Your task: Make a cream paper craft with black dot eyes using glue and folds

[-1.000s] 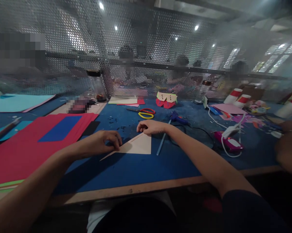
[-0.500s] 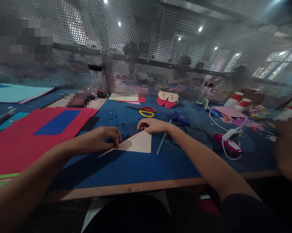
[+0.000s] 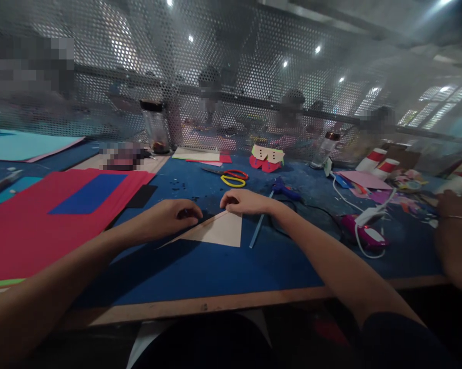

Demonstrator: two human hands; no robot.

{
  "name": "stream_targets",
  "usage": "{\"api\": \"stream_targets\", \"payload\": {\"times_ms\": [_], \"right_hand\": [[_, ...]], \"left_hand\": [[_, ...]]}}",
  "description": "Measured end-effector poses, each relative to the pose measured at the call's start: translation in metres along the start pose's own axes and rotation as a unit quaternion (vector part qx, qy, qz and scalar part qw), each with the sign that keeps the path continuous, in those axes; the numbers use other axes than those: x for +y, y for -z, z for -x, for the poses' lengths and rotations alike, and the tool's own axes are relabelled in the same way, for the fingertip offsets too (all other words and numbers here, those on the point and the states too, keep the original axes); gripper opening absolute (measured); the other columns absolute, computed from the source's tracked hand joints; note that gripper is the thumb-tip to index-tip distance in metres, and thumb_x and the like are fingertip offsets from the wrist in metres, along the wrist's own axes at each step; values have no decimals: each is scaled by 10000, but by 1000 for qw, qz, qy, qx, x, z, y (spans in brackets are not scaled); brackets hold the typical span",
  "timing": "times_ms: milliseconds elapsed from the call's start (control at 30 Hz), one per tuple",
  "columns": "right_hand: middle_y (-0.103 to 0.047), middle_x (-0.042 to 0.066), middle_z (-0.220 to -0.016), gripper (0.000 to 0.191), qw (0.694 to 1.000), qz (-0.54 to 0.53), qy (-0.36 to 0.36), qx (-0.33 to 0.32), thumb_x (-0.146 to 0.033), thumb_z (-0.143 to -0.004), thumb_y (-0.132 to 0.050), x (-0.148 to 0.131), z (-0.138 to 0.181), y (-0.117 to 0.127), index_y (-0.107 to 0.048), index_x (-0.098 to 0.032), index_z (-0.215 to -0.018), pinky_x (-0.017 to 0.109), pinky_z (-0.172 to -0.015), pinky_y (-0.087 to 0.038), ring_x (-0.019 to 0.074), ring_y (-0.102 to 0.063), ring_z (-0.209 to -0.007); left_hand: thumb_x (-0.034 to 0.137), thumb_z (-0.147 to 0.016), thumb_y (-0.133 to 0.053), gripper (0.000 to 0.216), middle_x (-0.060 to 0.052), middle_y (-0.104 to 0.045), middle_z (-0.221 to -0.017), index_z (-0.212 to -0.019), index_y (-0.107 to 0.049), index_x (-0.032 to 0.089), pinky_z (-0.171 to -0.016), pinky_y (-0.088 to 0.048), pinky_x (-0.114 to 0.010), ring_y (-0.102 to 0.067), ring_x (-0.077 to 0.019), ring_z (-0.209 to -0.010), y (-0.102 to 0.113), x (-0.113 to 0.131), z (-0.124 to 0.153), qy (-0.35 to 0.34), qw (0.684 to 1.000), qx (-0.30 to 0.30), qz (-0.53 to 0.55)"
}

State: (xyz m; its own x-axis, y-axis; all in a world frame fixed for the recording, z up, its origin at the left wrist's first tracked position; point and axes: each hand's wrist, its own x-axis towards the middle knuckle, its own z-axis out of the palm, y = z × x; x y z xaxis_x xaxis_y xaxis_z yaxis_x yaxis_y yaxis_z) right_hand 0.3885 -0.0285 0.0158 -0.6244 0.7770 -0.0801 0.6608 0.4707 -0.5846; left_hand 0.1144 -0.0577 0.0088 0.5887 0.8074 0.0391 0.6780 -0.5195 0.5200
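A pale peach paper folded into a triangle (image 3: 219, 233) lies on the blue table top (image 3: 215, 266) in front of me. My left hand (image 3: 173, 215) rests on the paper's slanted upper edge, fingers curled and pressed down on the crease. My right hand (image 3: 242, 201) presses the paper's far top corner with bent fingers. A thin blue stick (image 3: 258, 230) lies just right of the paper.
Red sheets with a blue rectangle (image 3: 61, 205) lie at left. Scissors with red and yellow handles (image 3: 231, 178), a blue glue gun (image 3: 286, 188), a pink device with white cord (image 3: 363, 233), a paper craft (image 3: 267, 156), jars and cups stand farther back. Another person's arm (image 3: 454, 230) is at right. A perforated metal screen (image 3: 231, 87) backs the table.
My left hand has slid up and to the right along the slanted fold toward my right hand. The right hand has stayed on the top corner.
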Motion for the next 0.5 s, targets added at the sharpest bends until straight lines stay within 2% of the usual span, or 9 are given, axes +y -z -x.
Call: {"api": "stream_targets", "payload": {"times_ms": [200, 500], "right_hand": [[-721, 56, -958, 119, 998, 48, -29, 9, -161, -888, -615, -4, 6, -2, -691, -148, -978, 233, -691, -446, 160, -642, -835], [-703, 71, -982, 108, 995, 98, -31, 10, -133, -877, -602, -7, 5, -3, -697, -151, -925, 248, -686, -395, 162, -593, -834]], "left_hand": [[420, -840, -601, 255, -16, -782, -885, -896, -786, 254, -675, -452, -271, -695, -217, -799, 0, 9, -8, 21, 999, -18, -38], [393, -806, -611, 213, 7, -764, -791, -851, -765, 252, -624, -435, -262, -688, -197, -734, -4, 2, -12, 27, 999, -31, -21]]}}
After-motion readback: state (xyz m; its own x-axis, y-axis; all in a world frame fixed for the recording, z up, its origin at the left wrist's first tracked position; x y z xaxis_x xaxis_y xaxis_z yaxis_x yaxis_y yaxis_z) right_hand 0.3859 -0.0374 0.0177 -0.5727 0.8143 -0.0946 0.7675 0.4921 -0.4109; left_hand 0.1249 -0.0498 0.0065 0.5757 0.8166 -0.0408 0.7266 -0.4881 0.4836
